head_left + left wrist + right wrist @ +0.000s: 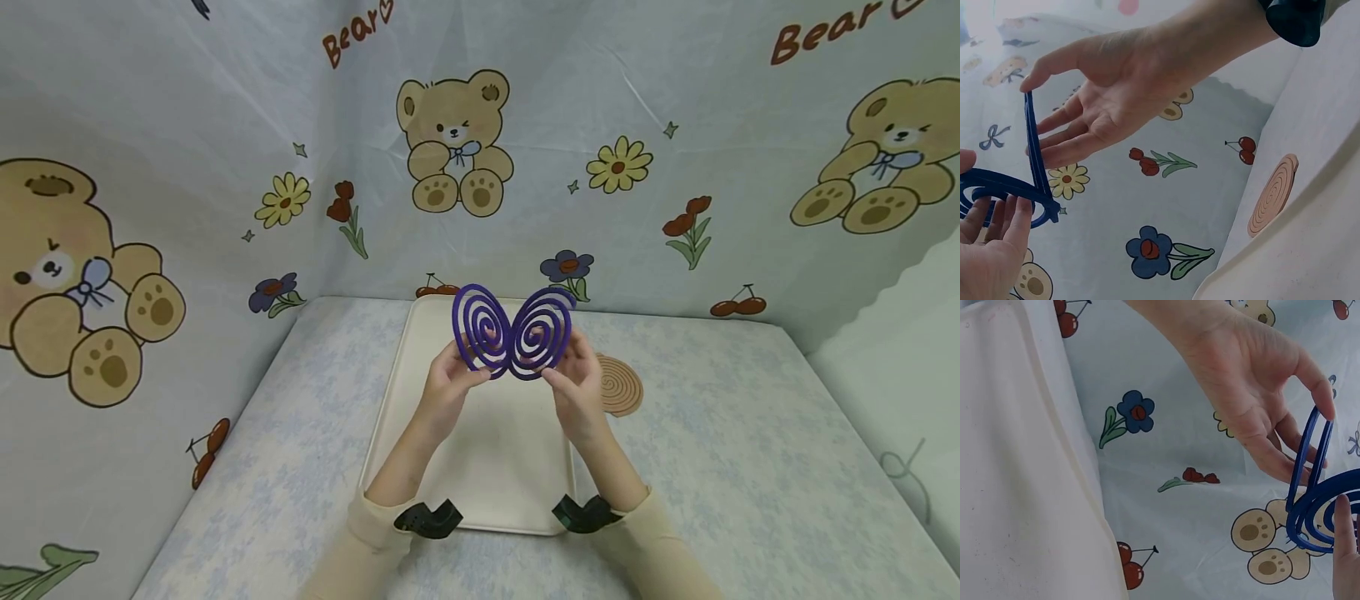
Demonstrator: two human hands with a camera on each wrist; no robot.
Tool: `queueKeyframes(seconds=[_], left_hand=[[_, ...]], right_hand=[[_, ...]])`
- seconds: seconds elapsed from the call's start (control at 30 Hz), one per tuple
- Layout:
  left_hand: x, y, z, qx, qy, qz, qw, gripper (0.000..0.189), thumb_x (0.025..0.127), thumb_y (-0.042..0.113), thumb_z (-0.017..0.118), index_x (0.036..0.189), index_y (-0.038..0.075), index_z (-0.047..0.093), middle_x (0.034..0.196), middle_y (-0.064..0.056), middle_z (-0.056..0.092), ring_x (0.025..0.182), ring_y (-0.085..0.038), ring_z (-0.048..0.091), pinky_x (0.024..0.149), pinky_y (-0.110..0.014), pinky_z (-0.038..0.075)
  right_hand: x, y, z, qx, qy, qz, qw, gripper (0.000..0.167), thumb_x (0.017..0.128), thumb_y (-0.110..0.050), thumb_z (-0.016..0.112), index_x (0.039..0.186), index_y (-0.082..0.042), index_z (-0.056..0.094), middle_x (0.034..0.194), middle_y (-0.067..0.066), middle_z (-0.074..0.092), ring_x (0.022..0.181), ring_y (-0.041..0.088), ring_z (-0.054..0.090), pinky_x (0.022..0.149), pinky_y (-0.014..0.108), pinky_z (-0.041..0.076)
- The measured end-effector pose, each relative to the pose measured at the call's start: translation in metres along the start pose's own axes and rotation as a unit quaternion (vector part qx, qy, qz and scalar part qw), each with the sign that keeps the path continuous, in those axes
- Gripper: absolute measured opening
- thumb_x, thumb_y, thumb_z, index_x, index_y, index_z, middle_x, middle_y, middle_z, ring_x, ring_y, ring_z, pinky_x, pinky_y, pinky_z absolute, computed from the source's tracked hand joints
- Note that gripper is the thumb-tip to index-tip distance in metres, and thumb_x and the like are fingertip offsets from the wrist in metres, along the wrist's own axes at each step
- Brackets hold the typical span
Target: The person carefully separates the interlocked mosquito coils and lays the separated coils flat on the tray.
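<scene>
A purple piece shaped like butterfly wings (536, 335), two open spirals joined in a V along the middle, is held up over the tray; in the wrist views it looks blue. My left hand (444, 390) pinches the left wing near its lower outer edge, thumb in front and fingers behind. On the other side my right hand (579, 385) grips the right wing the same way. From the left wrist, the right hand (1113, 94) shows its thumb and fingertips on the wing's edges. The right wrist view has the left hand (1247, 387) pinching the other wing.
A cream rectangular tray (517, 467) lies on the pale blue mottled table (720, 467) beneath my hands. Just right of it rests a round brown spiral piece (622, 386). A bear-printed cloth (570, 100) hangs behind and at the left.
</scene>
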State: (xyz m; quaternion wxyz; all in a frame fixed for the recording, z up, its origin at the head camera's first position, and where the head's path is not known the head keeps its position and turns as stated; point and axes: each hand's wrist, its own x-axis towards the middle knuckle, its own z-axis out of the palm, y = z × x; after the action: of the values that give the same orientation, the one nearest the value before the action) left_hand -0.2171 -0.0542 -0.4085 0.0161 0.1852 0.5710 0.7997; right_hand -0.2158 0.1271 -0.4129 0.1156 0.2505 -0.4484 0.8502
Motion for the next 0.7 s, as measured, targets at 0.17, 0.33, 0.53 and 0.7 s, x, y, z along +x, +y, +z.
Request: queueKeyframes(seconds=[0.17,0.33,0.53,0.7], left_hand=[[0.001,0.002,-0.001,-0.081,0.034,-0.003,0.9962,0.032,0.088,0.001,0.045,0.12,0.005,0.051,0.107,0.009,0.067,0.101,-0.006,0.062,0.096,-0.023,0.049],[0.004,0.003,-0.003,-0.123,0.082,-0.002,0.9889,0.022,0.099,0.013,0.043,0.116,0.01,0.056,0.11,0.006,0.067,0.104,-0.008,0.063,0.095,-0.026,0.052],[0.008,0.0,-0.006,-0.087,0.154,0.007,0.9842,0.029,0.1,0.015,0.047,0.125,0.002,0.052,0.111,0.0,0.065,0.099,-0.01,0.065,0.089,-0.024,0.055],[0.008,-0.003,-0.011,-0.022,0.194,0.031,0.9803,0.046,0.1,0.012,0.048,0.144,0.015,0.038,0.126,-0.01,0.062,0.104,-0.013,0.066,0.089,-0.024,0.055]], right_hand=[[0.002,-0.003,-0.001,0.045,0.022,0.032,0.9983,0.049,0.082,0.009,0.045,0.127,-0.009,0.048,0.119,0.003,0.06,0.106,0.013,0.059,0.083,0.024,0.057],[0.005,-0.002,-0.004,0.068,0.03,0.041,0.9964,0.044,0.09,0.004,0.038,0.133,-0.006,0.043,0.121,0.006,0.06,0.107,0.016,0.062,0.082,0.028,0.058],[0.008,-0.002,-0.007,0.045,0.072,0.075,0.9936,0.045,0.097,-0.001,0.038,0.142,-0.001,0.035,0.12,0.004,0.061,0.106,0.013,0.064,0.087,0.028,0.057],[0.008,-0.002,-0.007,0.021,0.132,0.119,0.9839,0.058,0.097,0.004,0.039,0.151,-0.012,0.021,0.122,0.005,0.061,0.096,0.011,0.069,0.084,0.026,0.058]])
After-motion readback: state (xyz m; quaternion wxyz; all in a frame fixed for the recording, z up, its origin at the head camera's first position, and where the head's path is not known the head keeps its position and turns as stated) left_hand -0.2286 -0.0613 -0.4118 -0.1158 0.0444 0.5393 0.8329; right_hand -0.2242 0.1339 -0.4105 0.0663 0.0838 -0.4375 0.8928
